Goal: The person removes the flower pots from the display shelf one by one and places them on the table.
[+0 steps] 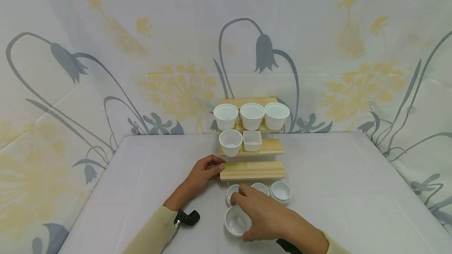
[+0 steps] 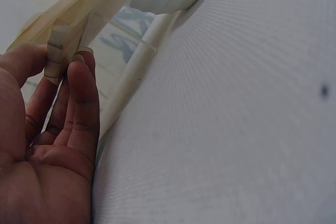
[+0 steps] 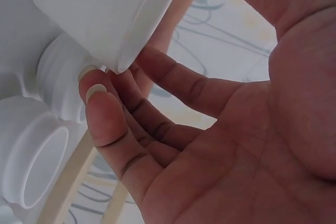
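My left hand [image 1: 206, 171] pinches the left end of the lowest wooden shelf board [image 1: 252, 171] between thumb and fingertips. The left wrist view shows the thumb and fingers of that hand [image 2: 58, 129] at the board's end. In front of the shelf, my right hand [image 1: 263, 214] holds a white cup [image 1: 236, 222] with fingers and thumb at its rim. Seen from the right wrist, a fingertip meets the rim of this cup [image 3: 100, 14]. Behind it stand small ribbed white bowls, one [image 1: 281, 191] at the right and others partly hidden by the right hand.
On the top tier stand three white cups [image 1: 252, 116] side by side. The tier below holds a round white cup [image 1: 231, 143] and a square white cup [image 1: 252, 141]. A white cloth [image 1: 339, 183] covers the table, with a flower-printed curtain [image 1: 176, 50] behind.
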{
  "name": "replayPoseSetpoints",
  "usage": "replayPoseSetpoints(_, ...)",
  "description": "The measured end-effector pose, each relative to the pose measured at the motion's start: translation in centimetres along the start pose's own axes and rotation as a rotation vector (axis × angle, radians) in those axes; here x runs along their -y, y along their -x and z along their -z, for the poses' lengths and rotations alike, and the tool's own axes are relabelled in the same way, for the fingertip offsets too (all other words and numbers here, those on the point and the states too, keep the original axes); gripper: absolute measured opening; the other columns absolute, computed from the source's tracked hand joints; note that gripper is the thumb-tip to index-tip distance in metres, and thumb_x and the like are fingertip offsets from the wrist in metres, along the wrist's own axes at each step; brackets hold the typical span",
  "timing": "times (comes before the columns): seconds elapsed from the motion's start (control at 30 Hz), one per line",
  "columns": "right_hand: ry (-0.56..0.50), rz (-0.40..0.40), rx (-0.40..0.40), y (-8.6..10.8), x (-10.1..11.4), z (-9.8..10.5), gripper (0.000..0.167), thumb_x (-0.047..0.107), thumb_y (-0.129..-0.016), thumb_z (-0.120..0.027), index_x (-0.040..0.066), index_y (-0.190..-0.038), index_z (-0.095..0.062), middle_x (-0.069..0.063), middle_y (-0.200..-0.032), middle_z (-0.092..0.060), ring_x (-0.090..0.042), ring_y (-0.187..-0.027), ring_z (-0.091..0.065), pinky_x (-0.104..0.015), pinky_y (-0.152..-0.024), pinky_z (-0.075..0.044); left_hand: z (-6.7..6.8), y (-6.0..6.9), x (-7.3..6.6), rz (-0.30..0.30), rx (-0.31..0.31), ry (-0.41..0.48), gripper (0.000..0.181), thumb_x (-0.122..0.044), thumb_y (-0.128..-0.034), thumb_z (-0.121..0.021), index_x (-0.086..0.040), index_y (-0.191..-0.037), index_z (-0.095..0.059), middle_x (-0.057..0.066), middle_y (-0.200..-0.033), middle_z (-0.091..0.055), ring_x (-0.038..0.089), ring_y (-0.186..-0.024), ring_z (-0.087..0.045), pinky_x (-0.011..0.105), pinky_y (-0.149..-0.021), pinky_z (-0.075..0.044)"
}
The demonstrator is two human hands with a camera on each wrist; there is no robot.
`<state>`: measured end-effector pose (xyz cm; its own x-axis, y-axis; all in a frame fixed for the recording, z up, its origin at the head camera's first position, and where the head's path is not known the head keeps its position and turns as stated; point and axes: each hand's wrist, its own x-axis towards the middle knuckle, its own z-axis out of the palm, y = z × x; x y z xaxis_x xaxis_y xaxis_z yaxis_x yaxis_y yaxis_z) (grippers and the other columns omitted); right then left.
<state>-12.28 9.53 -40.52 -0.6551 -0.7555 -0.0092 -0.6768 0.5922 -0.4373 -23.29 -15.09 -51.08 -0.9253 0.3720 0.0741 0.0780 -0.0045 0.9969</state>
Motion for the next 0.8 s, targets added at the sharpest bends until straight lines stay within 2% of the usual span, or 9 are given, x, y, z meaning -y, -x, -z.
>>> replayPoseSetpoints(0.17, -0.027, -0.007, -0.006, 0.1, -0.1, 0.1, 0.069, 0.031, -0.068, -0.101, 0.013, -0.123, -0.063, 0.007, -0.109, -0.051, -0.004, -0.095, -0.050, -0.026, -0.086, -0.052, 0.0, 0.0, 0.1, -0.003, 0.003, -0.006, 0.029, -0.008, -0.1051, -0.066, 0.009, -0.129, -0.062, 0.007, -0.112, -0.069, 0.012, -0.082, -0.068, 0.026, -0.073, -0.058)
replayPoseSetpoints(0.33, -0.036, -0.016, -0.045, 0.1, -0.1, 0.6, 0.064, 0.038, -0.074, -0.097, 0.014, -0.124, -0.064, 0.006, -0.112, -0.054, -0.005, -0.095, -0.053, -0.028, -0.086, -0.053, 0.1, 0.0, 0.0, -0.009, 0.011, -0.005, 0.030, -0.009, -0.1057, -0.065, 0.008, -0.129, -0.061, 0.007, -0.113, -0.069, 0.012, -0.084, -0.068, 0.026, -0.074, -0.058)
replayPoseSetpoints(0.53, -0.089, -0.048, -0.090, 0.1, -0.5, 1.7, 0.057, 0.038, -0.080, -0.095, 0.014, -0.124, -0.067, 0.008, -0.112, -0.055, -0.008, -0.093, -0.057, -0.028, -0.082, -0.053, 0.1, 0.1, 0.0, -0.010, 0.014, -0.009, 0.030, -0.010, -0.1063, -0.065, 0.008, -0.130, -0.061, 0.007, -0.115, -0.069, 0.012, -0.086, -0.068, 0.025, -0.074, -0.058)
replayPoseSetpoints(0.8, -0.054, -0.034, -0.227, 0.3, -1.2, 2.6, 0.048, 0.029, -0.084, -0.093, 0.017, -0.122, -0.066, 0.008, -0.114, -0.058, -0.014, -0.100, -0.062, -0.033, -0.086, -0.056, 0.0, 0.1, -0.1, -0.004, 0.005, -0.018, 0.029, -0.008, -0.1058, -0.065, 0.008, -0.130, -0.062, 0.007, -0.114, -0.068, 0.011, -0.084, -0.068, 0.025, -0.073, -0.058)
